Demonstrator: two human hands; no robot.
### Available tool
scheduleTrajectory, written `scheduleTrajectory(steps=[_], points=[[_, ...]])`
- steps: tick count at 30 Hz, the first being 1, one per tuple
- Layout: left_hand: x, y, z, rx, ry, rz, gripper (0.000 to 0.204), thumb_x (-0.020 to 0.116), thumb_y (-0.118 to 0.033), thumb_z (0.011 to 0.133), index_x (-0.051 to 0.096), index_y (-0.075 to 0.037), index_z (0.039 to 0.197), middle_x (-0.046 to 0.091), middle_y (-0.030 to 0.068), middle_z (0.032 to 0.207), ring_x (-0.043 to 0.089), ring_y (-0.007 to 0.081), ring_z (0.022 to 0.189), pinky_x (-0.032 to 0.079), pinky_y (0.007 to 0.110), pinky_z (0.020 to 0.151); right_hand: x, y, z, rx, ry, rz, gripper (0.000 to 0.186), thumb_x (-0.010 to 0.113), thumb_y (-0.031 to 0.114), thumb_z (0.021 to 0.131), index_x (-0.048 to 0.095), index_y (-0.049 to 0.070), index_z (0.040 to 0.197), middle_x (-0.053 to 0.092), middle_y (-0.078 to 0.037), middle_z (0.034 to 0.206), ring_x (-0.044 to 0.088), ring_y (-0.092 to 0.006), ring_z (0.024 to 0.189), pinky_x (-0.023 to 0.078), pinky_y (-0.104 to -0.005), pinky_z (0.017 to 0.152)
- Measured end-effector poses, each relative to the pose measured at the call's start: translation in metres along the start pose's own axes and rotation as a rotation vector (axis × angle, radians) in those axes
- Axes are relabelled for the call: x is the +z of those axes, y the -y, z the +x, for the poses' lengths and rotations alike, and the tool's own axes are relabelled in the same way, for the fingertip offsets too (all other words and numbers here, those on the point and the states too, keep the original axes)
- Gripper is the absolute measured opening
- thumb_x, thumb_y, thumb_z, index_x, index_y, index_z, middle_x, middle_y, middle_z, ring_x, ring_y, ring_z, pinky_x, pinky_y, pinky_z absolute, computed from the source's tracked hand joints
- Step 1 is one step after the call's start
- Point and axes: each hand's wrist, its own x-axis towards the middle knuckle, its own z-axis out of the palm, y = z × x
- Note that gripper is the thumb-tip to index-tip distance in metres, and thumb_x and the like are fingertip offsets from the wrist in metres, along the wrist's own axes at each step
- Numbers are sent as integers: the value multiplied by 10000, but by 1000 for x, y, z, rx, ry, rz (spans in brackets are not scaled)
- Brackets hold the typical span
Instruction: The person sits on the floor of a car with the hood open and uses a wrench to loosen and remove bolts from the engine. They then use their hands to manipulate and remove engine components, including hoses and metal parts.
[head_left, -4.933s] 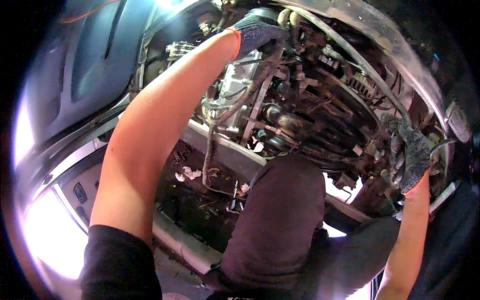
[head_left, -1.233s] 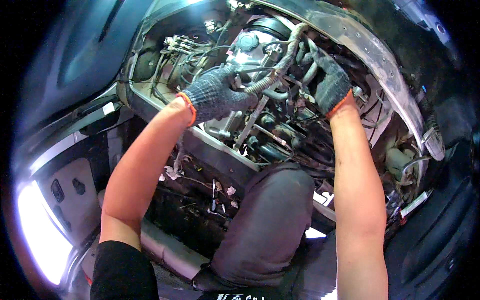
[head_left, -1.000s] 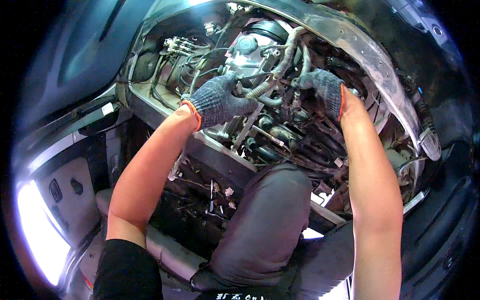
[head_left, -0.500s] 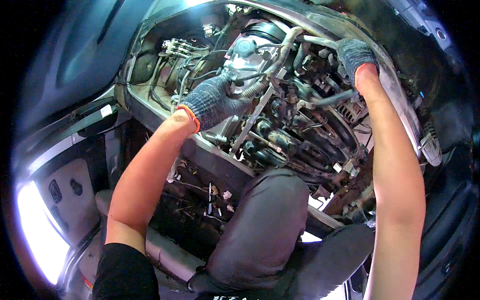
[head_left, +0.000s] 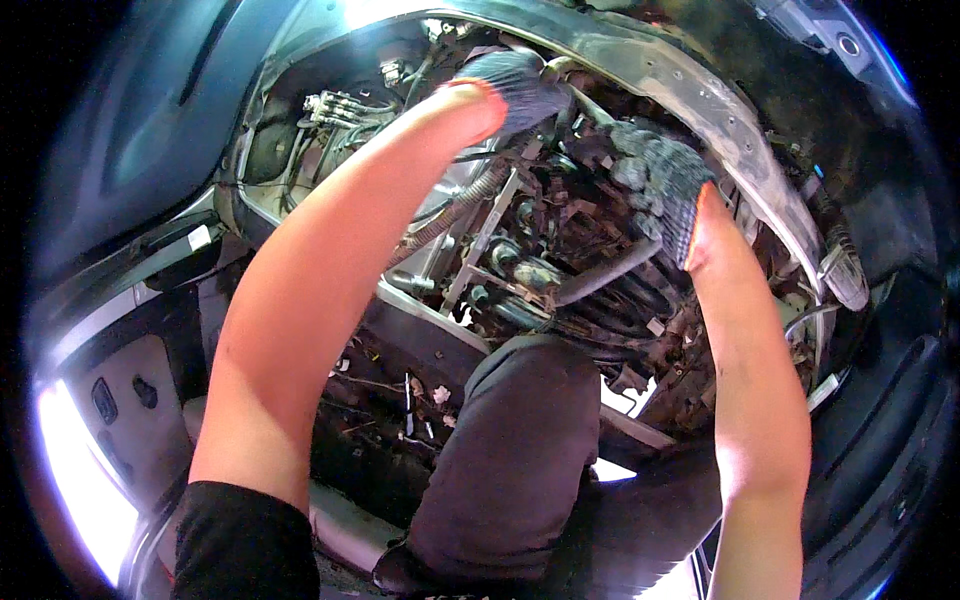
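Observation:
Both my hands wear dark grey knit gloves with orange cuffs and work over an engine bay. My left hand (head_left: 520, 90) is at the far side, closed round the wiring harness by the look of it; its fingertips are hidden. A corrugated conduit (head_left: 455, 215) of that harness runs out below my left forearm. To the right, my right hand (head_left: 660, 175) has its fingers curled round a branch of the same harness. From under its palm a dark sleeved length (head_left: 610, 275) hangs down toward the engine parts.
A metal bar (head_left: 482, 240) slants across the bay. Fuel lines with fittings (head_left: 345, 110) sit at the left. The grimy body rim (head_left: 735, 130) curves along the far right. My knee (head_left: 535, 390) rests at the near edge, beside a dirty ledge with loose bits (head_left: 410, 400).
My left hand has moved away and slightly right, along the harness. My right hand has come nearer and left, and the dark sleeved length has shifted nearer with it.

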Motion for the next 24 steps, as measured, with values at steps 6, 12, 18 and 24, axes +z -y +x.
scheduleTrajectory(steps=[6,12,18,24], points=[[9,0,31,-220,153,-14,550,693,-505,723,728,-75,1064,727,161,1020,687,309,885,531,404,804,-75,-12,-125,151,-149,281,216,568,207,934,671,77,1073,695,-73,928,668,-206,780,547,-336,601],[25,26,28,-160,8,-188,462,718,-449,734,747,-62,985,725,171,951,692,326,859,531,412,762,-122,-29,-193,192,-183,466,232,557,226,968,652,84,1126,690,-45,925,659,-169,758,542,-312,570],[31,-7,34,-66,142,-172,440,683,-401,796,718,-98,1113,712,101,953,651,224,843,512,352,774,-106,-94,-163,276,-249,605,304,581,298,952,669,88,1155,699,-65,883,648,-199,698,529,-334,597],[26,-3,25,-148,118,-322,730,676,-677,763,680,-124,1240,721,149,1060,675,299,970,512,387,876,-69,-116,-173,398,-197,532,309,587,306,950,676,86,1147,701,-64,884,648,-199,705,526,-336,601]])
